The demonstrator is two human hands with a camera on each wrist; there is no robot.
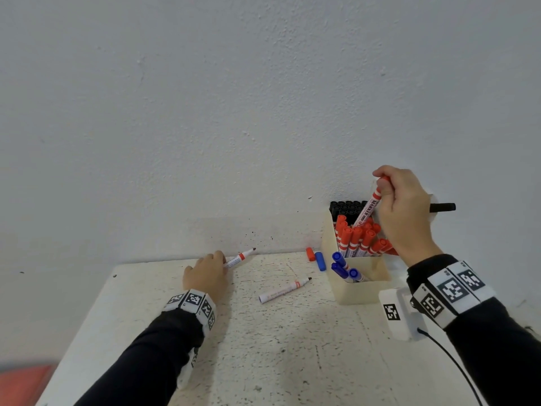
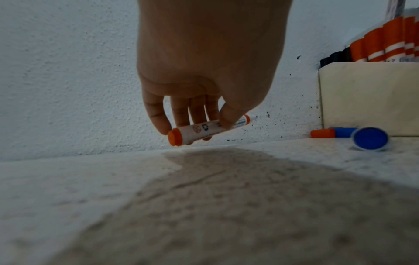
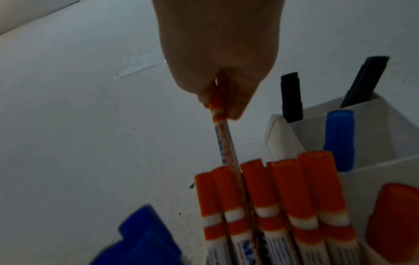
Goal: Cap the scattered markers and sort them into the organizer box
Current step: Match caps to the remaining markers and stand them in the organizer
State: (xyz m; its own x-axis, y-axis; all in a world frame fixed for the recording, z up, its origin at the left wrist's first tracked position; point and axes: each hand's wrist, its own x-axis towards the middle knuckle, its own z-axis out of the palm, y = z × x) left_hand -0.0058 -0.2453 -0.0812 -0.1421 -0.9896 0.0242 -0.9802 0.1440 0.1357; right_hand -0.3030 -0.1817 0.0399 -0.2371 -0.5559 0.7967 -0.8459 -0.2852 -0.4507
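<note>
Fingers (image 1: 383, 189) at right pinch a capped red marker (image 1: 367, 208) over the crowded organizer box (image 1: 363, 291); left-hand fingers (image 2: 158, 114) grip an uncapped marker (image 2: 208, 130), whose bare tip could smear the table (image 1: 263, 347).

Head view is reading bright and even, soft diffuse light, no glare; wide-angle bending is showing at the edges, bottom-left corner smearing. Left wrist view is running dim: left hand (image 2: 204, 62) casting a broad shadow over the table (image 2: 68, 197), near surface going out of focus. Right wrist view is looking dark, motion-blurred.
</note>
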